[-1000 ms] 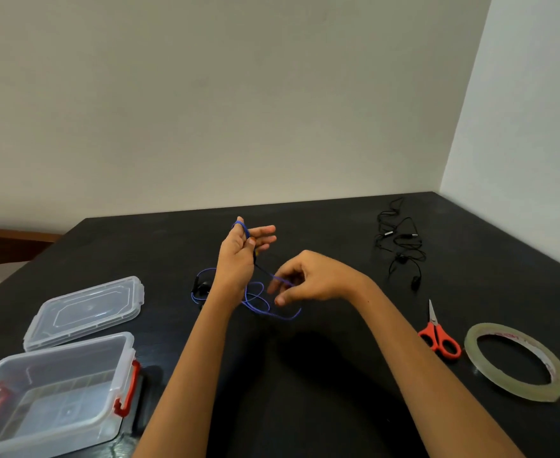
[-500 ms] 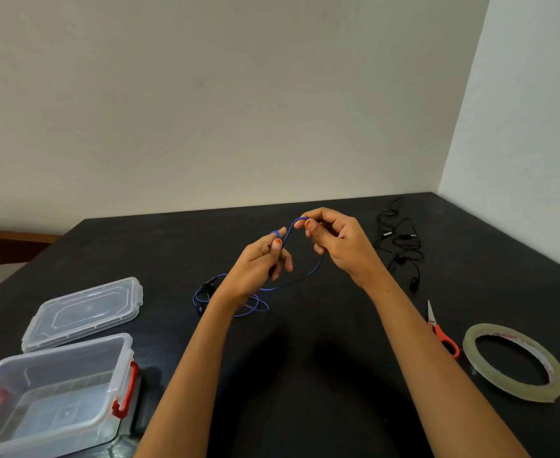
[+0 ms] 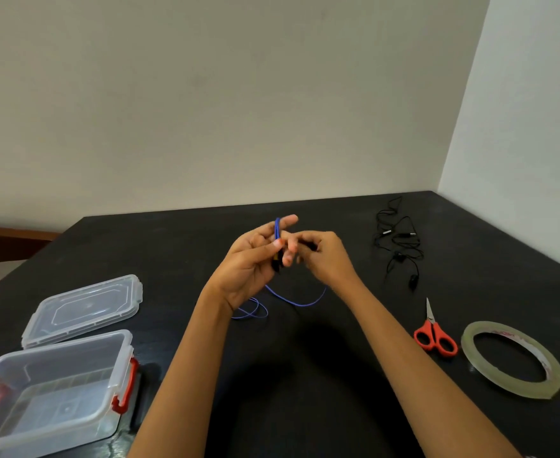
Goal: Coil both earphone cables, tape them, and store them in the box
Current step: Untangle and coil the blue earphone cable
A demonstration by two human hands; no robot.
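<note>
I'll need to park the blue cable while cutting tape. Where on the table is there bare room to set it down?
Bare table lies between the forearms near you, and far left behind the lid. The right side is crowded: black earphones, scissors and tape roll. The open box and lid fill the near left; loose blue cable trails from the left hand.

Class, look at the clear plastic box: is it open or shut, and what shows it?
Open. The box has no cover on it; its lid lies flat on the table just behind it.
</note>
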